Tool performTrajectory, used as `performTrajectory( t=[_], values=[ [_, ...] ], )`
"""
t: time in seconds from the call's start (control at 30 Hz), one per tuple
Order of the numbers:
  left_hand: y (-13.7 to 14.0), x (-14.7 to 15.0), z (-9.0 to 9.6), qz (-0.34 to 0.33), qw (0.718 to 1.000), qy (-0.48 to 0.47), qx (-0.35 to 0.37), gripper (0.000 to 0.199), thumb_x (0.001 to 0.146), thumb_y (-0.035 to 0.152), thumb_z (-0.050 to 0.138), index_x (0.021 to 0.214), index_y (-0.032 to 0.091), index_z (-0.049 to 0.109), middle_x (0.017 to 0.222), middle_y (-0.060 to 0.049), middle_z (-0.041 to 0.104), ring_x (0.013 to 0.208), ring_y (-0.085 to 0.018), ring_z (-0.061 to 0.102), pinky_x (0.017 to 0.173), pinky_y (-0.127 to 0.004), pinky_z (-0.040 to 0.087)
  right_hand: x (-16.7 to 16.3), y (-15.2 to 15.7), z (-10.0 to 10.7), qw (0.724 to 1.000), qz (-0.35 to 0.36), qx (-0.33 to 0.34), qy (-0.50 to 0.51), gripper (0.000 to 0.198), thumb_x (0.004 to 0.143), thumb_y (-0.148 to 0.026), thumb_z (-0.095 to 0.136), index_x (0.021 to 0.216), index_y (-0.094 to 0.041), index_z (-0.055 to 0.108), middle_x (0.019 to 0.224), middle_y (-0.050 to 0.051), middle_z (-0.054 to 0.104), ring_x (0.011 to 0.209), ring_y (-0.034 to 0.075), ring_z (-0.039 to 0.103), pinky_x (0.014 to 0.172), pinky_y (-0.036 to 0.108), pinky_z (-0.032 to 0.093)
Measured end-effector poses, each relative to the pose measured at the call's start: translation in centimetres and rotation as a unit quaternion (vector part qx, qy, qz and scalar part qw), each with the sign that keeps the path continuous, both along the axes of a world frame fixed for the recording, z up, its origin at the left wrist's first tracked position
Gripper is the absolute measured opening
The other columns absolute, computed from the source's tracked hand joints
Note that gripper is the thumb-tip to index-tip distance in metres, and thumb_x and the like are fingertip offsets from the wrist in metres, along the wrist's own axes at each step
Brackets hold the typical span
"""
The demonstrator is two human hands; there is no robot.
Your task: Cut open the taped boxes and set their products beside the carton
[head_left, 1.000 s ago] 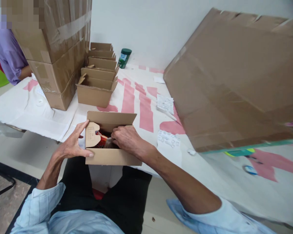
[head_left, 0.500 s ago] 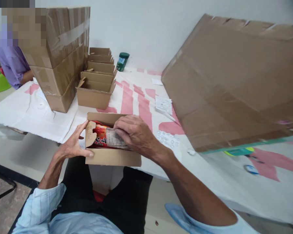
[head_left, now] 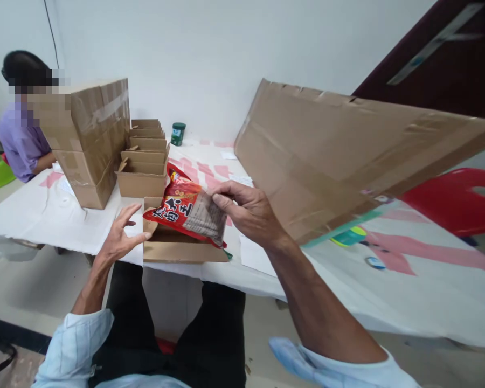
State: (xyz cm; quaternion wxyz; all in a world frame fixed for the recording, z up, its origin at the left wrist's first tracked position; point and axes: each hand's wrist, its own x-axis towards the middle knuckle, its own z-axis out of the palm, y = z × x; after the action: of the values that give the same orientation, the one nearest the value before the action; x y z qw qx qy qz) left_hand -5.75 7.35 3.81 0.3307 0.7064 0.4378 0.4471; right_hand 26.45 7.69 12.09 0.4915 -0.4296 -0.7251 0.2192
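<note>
A red printed food packet [head_left: 180, 202] with a grey text panel hangs tilted above an open cardboard box [head_left: 184, 252] at the table's front edge. My right hand [head_left: 242, 207] pinches the packet's right edge between thumb and fingers. At the box's left end, my left hand [head_left: 123, 233] is open, its thumb and fingers spread and pointing toward the packet. The packet hides much of the box's inside; the part that shows is dark.
Several open small boxes [head_left: 141, 183] stand in a row behind, beside a tall stack of taped cartons [head_left: 91, 143]. A green canister [head_left: 178, 133] is near the wall. A large cardboard sheet [head_left: 327, 156] leans at right. A person in purple [head_left: 22, 134] sits at far left.
My right hand has lifted the red packet up out of the box. My left hand has let go of the box's end and opened. The view has tilted up.
</note>
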Motion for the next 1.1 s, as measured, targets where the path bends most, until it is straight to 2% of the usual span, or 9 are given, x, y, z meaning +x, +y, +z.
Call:
performTrajectory(
  t=[0.07, 0.17, 0.23, 0.3, 0.43, 0.53, 0.63, 0.7, 1.1],
  values=[
    [-0.7, 0.7, 1.1, -0.003, 0.998, -0.061, 0.012, 0.077, 0.079, 0.056, 0.087, 0.146, 0.024, 0.066, 0.154, -0.017, 0.062, 0.139, -0.037, 0.060, 0.097, -0.043, 0.060, -0.3, -0.3, -0.4, 1.000, 0.001, 0.005, 0.020, 0.018, 0.092, -0.038, 0.064, 0.086, -0.022, 0.070, 0.081, 0.002, 0.068, 0.077, 0.019, 0.059, 0.074, 0.033, 0.049],
    [-1.6, 2.5, 2.0, -0.029, 0.984, -0.167, -0.054, 0.082, 0.075, 0.063, 0.089, 0.141, 0.019, 0.070, 0.126, -0.016, 0.079, 0.104, -0.031, 0.077, 0.081, -0.037, 0.063, -1.2, -1.1, -0.9, 0.999, 0.002, 0.013, 0.031, 0.017, 0.093, -0.036, 0.062, 0.087, -0.022, 0.069, 0.082, 0.002, 0.068, 0.077, 0.018, 0.060, 0.075, 0.032, 0.050],
    [-1.7, 3.9, 2.0, -0.010, 0.970, -0.222, -0.101, 0.080, 0.075, 0.069, 0.087, 0.134, 0.016, 0.074, 0.104, -0.012, 0.083, 0.076, -0.023, 0.076, 0.071, -0.034, 0.063, -1.9, -1.6, -1.2, 1.000, 0.002, 0.009, 0.029, 0.018, 0.093, -0.037, 0.060, 0.089, -0.022, 0.069, 0.084, 0.002, 0.068, 0.079, 0.018, 0.060, 0.077, 0.032, 0.050],
    [-1.5, 5.0, 2.0, 0.018, 0.958, -0.261, -0.116, 0.073, 0.078, 0.075, 0.082, 0.116, 0.013, 0.080, 0.086, -0.009, 0.081, 0.062, -0.018, 0.071, 0.064, -0.031, 0.061, -2.2, -1.9, -1.6, 0.999, 0.006, -0.003, 0.034, 0.020, 0.094, -0.040, 0.061, 0.090, -0.022, 0.068, 0.085, 0.002, 0.068, 0.081, 0.018, 0.061, 0.077, 0.032, 0.051],
    [-0.5, 5.6, 2.9, 0.040, 0.953, -0.287, -0.093, 0.065, 0.075, 0.077, 0.081, 0.080, 0.013, 0.078, 0.067, -0.006, 0.075, 0.057, -0.017, 0.065, 0.058, -0.029, 0.057, -1.6, -1.8, -2.2, 0.993, 0.064, -0.082, 0.049, 0.028, 0.091, -0.049, 0.068, 0.091, -0.021, 0.067, 0.085, 0.002, 0.069, 0.078, 0.017, 0.062, 0.073, 0.031, 0.052],
    [0.5, 5.5, 4.2, 0.036, 0.953, -0.287, -0.087, 0.059, 0.074, 0.072, 0.083, 0.077, 0.014, 0.077, 0.069, -0.005, 0.075, 0.060, -0.017, 0.065, 0.059, -0.028, 0.055, -1.0, -1.5, -2.4, 0.981, 0.107, -0.150, 0.057, 0.045, 0.086, -0.060, 0.076, 0.105, -0.020, 0.069, 0.100, 0.006, 0.075, 0.087, 0.020, 0.068, 0.078, 0.033, 0.056],
    [1.8, 5.7, 5.2, 0.023, 0.961, -0.263, -0.080, 0.055, 0.075, 0.069, 0.082, 0.071, 0.014, 0.074, 0.065, -0.004, 0.071, 0.058, -0.017, 0.062, 0.057, -0.027, 0.050, -1.1, -1.4, -2.3, 0.972, 0.134, -0.178, 0.081, 0.066, 0.083, -0.072, 0.076, 0.123, -0.020, 0.068, 0.120, 0.012, 0.077, 0.106, 0.026, 0.072, 0.090, 0.038, 0.058],
    [2.7, 6.1, 5.7, 0.013, 0.966, -0.249, -0.074, 0.054, 0.076, 0.067, 0.082, 0.067, 0.015, 0.070, 0.062, -0.002, 0.068, 0.056, -0.016, 0.059, 0.056, -0.027, 0.046, -1.4, -1.5, -2.3, 0.967, 0.145, -0.190, 0.087, 0.070, 0.083, -0.076, 0.073, 0.124, -0.020, 0.070, 0.124, 0.012, 0.077, 0.110, 0.027, 0.072, 0.093, 0.039, 0.058],
    [6.0, 8.1, 8.1, -0.052, 0.960, -0.261, -0.093, 0.054, 0.070, 0.066, 0.086, 0.062, 0.016, 0.067, 0.062, -0.004, 0.071, 0.057, -0.016, 0.059, 0.057, -0.028, 0.044, -1.8, -1.1, -3.5, 0.910, 0.192, -0.287, 0.230, 0.065, 0.068, -0.061, 0.094, 0.113, -0.018, 0.076, 0.106, 0.009, 0.083, 0.095, 0.025, 0.077, 0.084, 0.034, 0.061]
  ],
)
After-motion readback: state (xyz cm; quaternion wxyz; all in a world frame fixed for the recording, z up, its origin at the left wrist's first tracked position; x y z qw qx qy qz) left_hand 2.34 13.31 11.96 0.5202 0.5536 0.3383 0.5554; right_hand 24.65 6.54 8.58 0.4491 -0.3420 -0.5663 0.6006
